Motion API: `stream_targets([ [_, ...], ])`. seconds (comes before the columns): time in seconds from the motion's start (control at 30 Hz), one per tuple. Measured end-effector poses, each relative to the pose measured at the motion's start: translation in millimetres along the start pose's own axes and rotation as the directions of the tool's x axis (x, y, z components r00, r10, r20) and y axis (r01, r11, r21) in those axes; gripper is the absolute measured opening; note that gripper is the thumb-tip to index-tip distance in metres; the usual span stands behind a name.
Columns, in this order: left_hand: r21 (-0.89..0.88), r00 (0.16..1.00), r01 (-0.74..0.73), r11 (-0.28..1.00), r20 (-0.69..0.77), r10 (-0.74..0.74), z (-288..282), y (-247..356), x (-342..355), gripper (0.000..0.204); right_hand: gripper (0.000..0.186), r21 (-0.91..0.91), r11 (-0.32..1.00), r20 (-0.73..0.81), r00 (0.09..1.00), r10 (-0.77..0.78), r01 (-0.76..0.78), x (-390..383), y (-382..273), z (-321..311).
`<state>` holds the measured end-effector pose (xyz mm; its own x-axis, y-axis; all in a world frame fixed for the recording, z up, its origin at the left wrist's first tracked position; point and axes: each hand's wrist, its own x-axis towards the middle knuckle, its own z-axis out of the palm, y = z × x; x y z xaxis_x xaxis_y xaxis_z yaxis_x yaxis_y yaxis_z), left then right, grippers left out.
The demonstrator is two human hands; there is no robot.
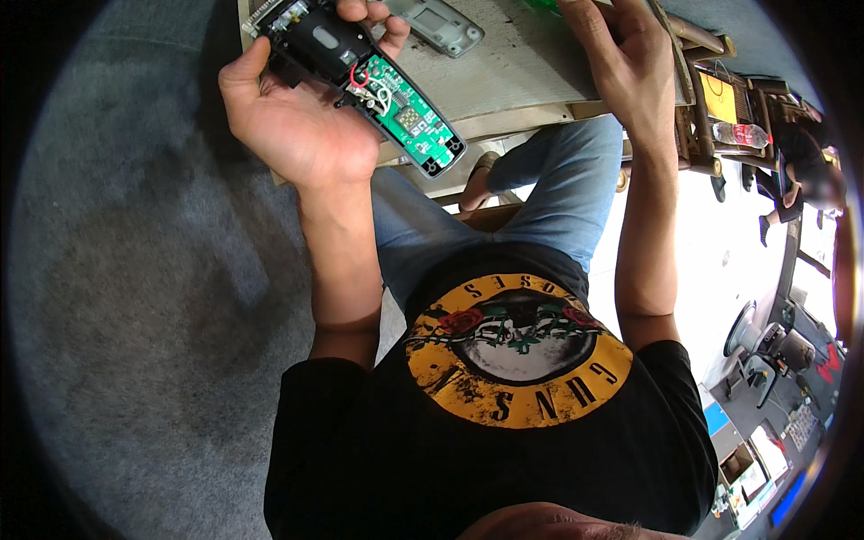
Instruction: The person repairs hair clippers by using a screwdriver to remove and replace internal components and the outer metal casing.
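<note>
My left hand (310, 135) is closed around a hair clipper (324, 40) whose casing is opened up. Its green circuit board (412, 117) lies bare, with red and white wires looping near the middle, and a metal blade at the far left end. Just beyond it, a grey plastic housing piece (441, 27) rests on the table. Over the table's right side is my right hand (630, 72), its fingers bent and partly cut off by the upper edge. A shiny green thing (543, 4) shows beside its thumb; whether the fingers grip it is hidden.
The worn wooden table (531, 81) stands over my knees. To the right are a wooden rack with a yellow bag (717, 96) and a plastic bottle (742, 135). Further off are another person (801, 171), a fan (743, 328) and a cluttered desk with a keyboard (801, 425).
</note>
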<state>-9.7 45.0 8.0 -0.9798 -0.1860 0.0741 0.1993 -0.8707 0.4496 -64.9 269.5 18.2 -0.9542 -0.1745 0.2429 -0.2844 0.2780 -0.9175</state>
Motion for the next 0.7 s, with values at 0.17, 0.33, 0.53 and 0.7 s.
stream_targets([
  [0.17, 0.014, 1.0, 0.002, 1.0, 0.019, -0.002, -1.4, 0.4, 2.3, 0.048, 0.024, -0.067, 0.998, -0.012, 1.0, -0.011, 0.01, 1.2, -1.6, -1.0],
  [0.33, 0.0, 1.0, 0.009, 1.0, 0.008, -0.009, -3.4, -2.2, 3.5, 0.048, 0.023, -0.009, 0.999, -0.028, 0.999, -0.035, 0.035, 2.5, 7.5, -0.7],
  [0.53, 0.027, 0.999, -0.012, 1.0, 0.037, 0.011, -6.4, -0.7, 3.2, 0.048, 0.022, -0.057, 0.998, -0.038, 0.998, -0.043, 0.041, 0.9, 1.2, 0.7],
  [0.7, 0.037, 0.999, 0.007, 0.999, 0.035, -0.008, -5.3, 2.0, 2.5, 0.05, 0.021, -0.081, 0.995, -0.053, 0.996, -0.065, 0.061, 1.4, 0.0, 2.2],
])
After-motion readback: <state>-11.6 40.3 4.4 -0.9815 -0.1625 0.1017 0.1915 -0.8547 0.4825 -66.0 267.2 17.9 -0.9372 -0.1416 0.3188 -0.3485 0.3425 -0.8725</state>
